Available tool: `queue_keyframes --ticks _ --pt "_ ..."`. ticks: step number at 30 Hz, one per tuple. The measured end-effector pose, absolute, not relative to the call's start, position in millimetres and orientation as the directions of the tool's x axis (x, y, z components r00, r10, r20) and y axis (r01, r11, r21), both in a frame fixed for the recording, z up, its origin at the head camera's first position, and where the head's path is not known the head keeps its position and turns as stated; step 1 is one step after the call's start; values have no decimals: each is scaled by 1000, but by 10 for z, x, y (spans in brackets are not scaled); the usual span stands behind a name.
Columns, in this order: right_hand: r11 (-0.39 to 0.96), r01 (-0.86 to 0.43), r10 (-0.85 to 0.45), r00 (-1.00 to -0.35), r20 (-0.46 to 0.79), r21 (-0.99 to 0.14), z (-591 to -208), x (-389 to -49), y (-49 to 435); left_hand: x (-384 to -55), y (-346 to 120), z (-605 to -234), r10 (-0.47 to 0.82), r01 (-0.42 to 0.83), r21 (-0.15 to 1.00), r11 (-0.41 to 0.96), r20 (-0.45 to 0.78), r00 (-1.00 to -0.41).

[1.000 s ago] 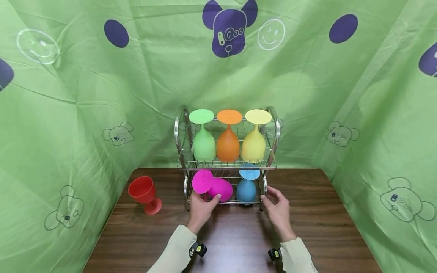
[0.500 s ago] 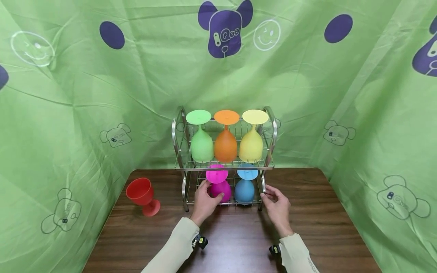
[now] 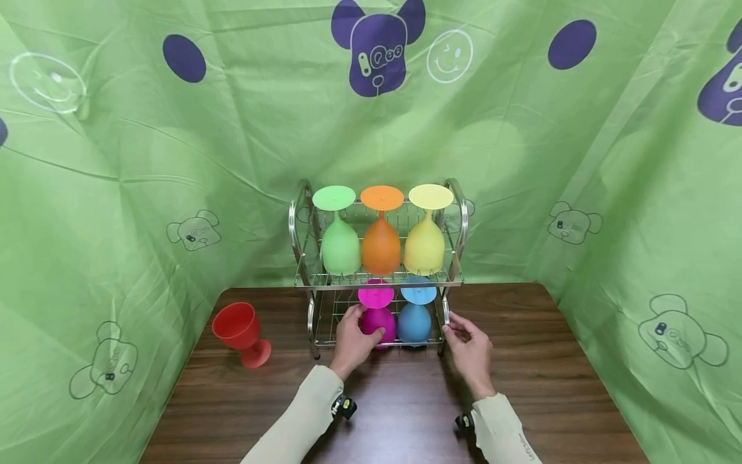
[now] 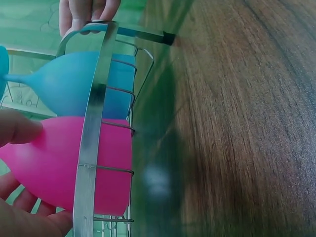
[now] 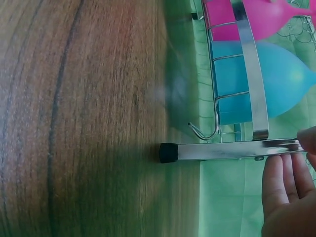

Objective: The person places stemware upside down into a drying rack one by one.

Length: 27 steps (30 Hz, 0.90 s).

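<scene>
A pink goblet [image 3: 379, 324] stands upside down on the lower tier of a two-tier metal dish rack [image 3: 311, 316], close beside an upturned blue goblet [image 3: 415, 324]. My left hand [image 3: 353, 341] holds the pink goblet by its bowl, thumb on the front and fingers around the left side; the left wrist view shows the goblet [image 4: 54, 158] behind the rack's front bar. My right hand [image 3: 472, 351] grips the rack's right front leg [image 5: 232, 149] between thumb and fingers. The fingers' far ends are partly hidden in the head view.
On the upper tier, green [image 3: 341, 248], orange [image 3: 380, 248] and yellow [image 3: 425, 248] goblets stand upside down in a row. A red goblet [image 3: 240, 328] stands upright on the wooden table [image 3: 417, 412], left of the rack. Green cloth [image 3: 261, 129] hangs behind and at both sides.
The pink goblet has gone from tilted on its side to upside down and shifted right, next to the blue goblet, with my left hand on it. My right hand keeps holding the rack.
</scene>
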State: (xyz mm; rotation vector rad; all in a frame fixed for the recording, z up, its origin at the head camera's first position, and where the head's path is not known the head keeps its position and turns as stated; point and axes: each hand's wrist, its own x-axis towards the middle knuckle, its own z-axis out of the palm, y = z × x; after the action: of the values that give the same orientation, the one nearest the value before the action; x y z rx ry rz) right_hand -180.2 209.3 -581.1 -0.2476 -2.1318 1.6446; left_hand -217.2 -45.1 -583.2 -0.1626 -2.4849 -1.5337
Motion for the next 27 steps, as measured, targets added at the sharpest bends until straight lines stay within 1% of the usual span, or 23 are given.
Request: queue_keyframes --ticks 5,13,19,23,27 --pt "295 -136 381 -891 247 -946 -5697 -1748 2040 -2172 -456 -5825 -27 197 851 488 239 -971" --pt "300 -147 384 -886 260 -943 -5965 -1845 2159 -2167 -435 -5825 -27 174 849 499 217 -976" --pt "311 -147 369 -892 262 -939 -5968 -1846 2199 -2148 -437 -5868 -31 153 851 502 195 -980" --pt "332 -136 363 -895 260 -933 -5952 -1845 2203 -2120 -449 -5900 -57 158 871 465 208 -976" --pt "341 -136 361 -895 264 -930 -5955 -1847 2208 -2049 -489 -5917 -82 203 898 390 253 -964"
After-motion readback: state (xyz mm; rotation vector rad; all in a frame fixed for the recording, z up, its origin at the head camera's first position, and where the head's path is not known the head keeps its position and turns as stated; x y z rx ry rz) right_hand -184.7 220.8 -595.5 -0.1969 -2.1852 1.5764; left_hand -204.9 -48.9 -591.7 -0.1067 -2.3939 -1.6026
